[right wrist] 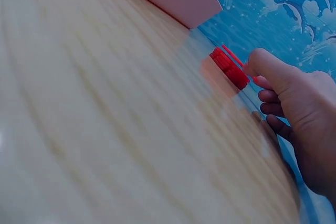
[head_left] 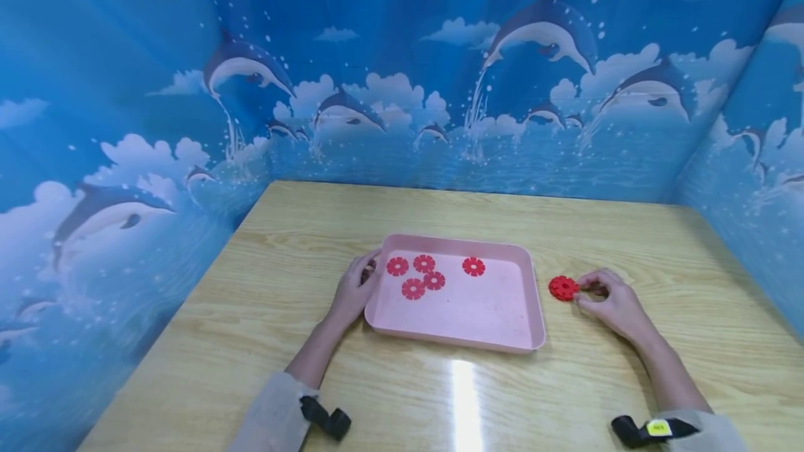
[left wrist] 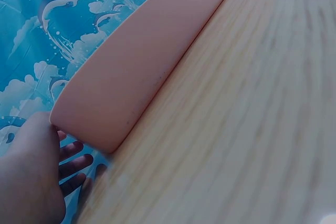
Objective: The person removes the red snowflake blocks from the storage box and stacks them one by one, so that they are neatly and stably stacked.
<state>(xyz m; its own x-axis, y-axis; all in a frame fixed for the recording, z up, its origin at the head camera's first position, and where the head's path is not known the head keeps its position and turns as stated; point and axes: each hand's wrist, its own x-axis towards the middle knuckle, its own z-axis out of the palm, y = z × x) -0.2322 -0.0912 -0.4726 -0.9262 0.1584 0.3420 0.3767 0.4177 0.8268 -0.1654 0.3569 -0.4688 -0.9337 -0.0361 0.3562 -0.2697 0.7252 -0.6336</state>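
A pink tray (head_left: pixel 465 340) lies on the table with several red notched discs (head_left: pixel 413 289) flat inside, mostly at its left. My left hand (head_left: pixel 356 289) holds the tray's left side at the rim; in the left wrist view, the thumb meets the rim while other fingers (left wrist: pixel 73 166) hang loosely curled beside the wall. Right of the tray is a small stack of red discs (right wrist: pixel 229 69). Over it, my right hand (head_left: pixel 614 304) pinches one red disc (right wrist: pixel 232 55) between thumb and fingertips, tilted at the top of the stack. Whether it touches the stack I cannot tell.
The wood-grain table (head_left: pixel 301 229) extends around the tray on every side. Behind it and at both sides hangs a blue curtain (head_left: pixel 402 124) printed with dolphins. Black wrist cameras (head_left: pixel 325 418) are strapped over both sleeves.
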